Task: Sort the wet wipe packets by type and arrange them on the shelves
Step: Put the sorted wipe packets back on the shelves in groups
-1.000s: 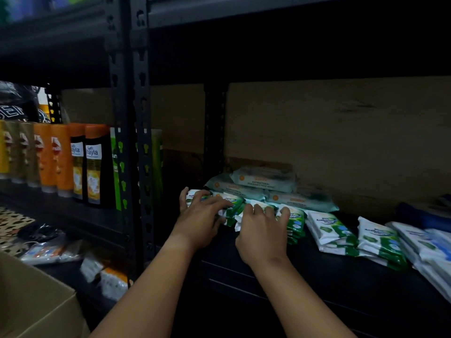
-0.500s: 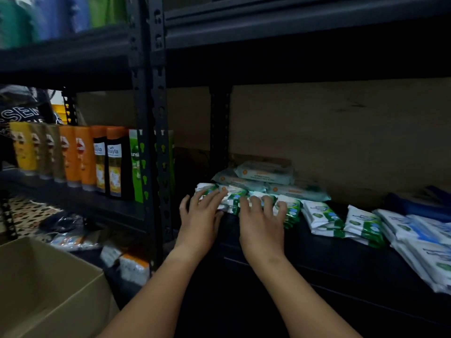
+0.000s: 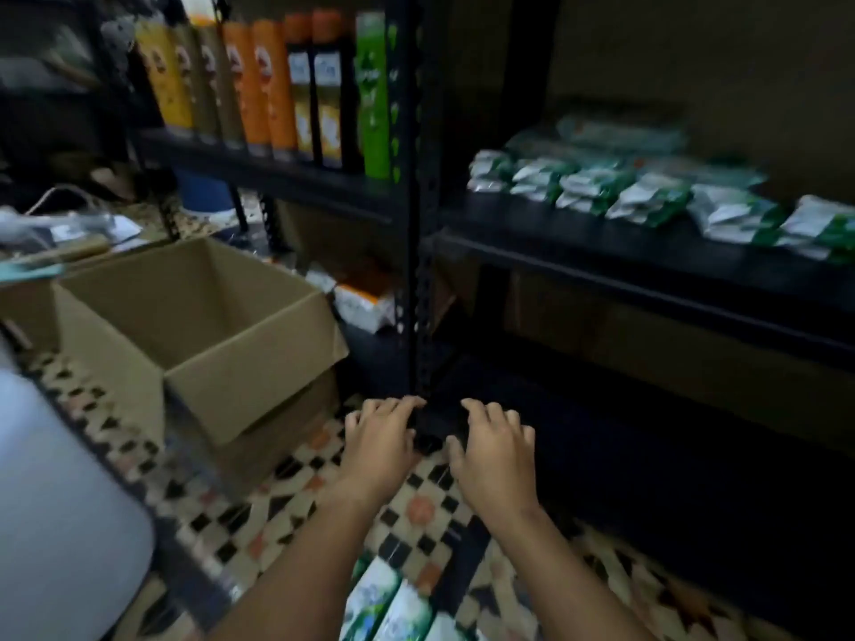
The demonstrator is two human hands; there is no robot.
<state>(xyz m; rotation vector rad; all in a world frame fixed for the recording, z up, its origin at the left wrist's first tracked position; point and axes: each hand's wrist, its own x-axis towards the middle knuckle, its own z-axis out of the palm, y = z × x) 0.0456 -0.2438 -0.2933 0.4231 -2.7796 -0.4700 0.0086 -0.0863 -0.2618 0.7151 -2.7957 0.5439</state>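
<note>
Right at the bottom edge we had a few green-and-white wipe packets (image 3: 393, 608) lying on the patterned tile floor (image 3: 277, 515), partly hidden under our forearms. Just above those, both our hands were hanging in the air palms down with nothing in them: left hand (image 3: 379, 444) with its fingers (image 3: 398, 406) loosely spread and a bit bent, right hand (image 3: 495, 460) the same, fingers (image 3: 481, 411) apart and relaxed. They sat side by side, close but not touching, right in front of the foot of the black shelf upright (image 3: 418, 224).

Off to the left there was an open cardboard box (image 3: 194, 335) on the floor, flaps out; couldn't really see anything inside it. A blurry pale shape (image 3: 60, 501) filled the lower left corner, no idea what that was.

Further back, on the right-hand shelf (image 3: 624, 252), a row of green-and-white wipe packet stacks (image 3: 615, 192) ran along the front edge, stack next to stack. Behind them lay a few paler teal packets (image 3: 620, 134), flat and piled, too blurry to read. On the left shelf (image 3: 277, 171) stood a line of yellow and orange bottles (image 3: 250, 81) and a green one (image 3: 372, 94) hard against the upright.
</note>
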